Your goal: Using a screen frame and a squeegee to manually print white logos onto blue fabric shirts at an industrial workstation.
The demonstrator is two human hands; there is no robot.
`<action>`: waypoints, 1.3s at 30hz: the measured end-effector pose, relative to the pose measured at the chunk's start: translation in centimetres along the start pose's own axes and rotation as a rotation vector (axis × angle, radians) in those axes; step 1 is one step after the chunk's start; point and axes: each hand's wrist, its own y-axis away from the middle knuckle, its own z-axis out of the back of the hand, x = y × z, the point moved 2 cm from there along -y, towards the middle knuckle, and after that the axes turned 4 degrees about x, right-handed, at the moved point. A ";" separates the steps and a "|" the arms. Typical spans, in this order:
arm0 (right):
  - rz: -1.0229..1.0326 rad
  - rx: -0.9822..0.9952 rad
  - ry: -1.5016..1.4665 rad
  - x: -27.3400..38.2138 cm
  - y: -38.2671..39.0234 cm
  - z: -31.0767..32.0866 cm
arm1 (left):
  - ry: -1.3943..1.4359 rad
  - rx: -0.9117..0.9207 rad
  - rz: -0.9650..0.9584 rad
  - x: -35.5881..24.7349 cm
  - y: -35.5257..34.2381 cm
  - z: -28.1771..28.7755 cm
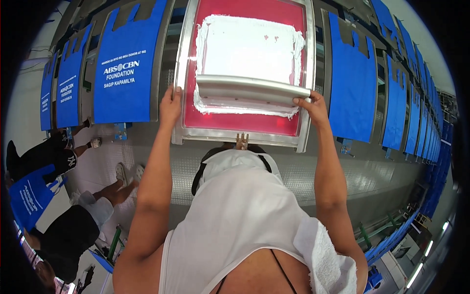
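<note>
A silk-screen printing frame with a metal rim and red mesh lies in front of me. White ink is spread thickly over the middle of the mesh, with ragged edges. Across the ink's lower part rests a long metal squeegee. My right hand is closed on the squeegee's right end, thumb on top, beside the frame's right rim. At the left rim, my left hand grips the frame, its fingers partly hidden by the edge. Whatever lies under the screen is hidden.
Blue bags lie flat on boards to the left, with white print; more plain blue bags line the right. A metal hinge piece juts from the frame's near edge. Two people are at the left on the textured metal floor.
</note>
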 end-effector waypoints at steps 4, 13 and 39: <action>0.011 0.101 0.291 3.3 2.1 -0.1 | -0.334 -0.022 -0.310 -4.5 1.8 1.5; 0.167 0.225 1.080 6.3 2.5 -3.4 | -0.704 0.529 -0.707 -16.6 2.7 -0.5; 0.326 0.100 1.181 2.9 3.0 -4.9 | -0.574 0.315 -0.697 -9.8 5.5 -3.5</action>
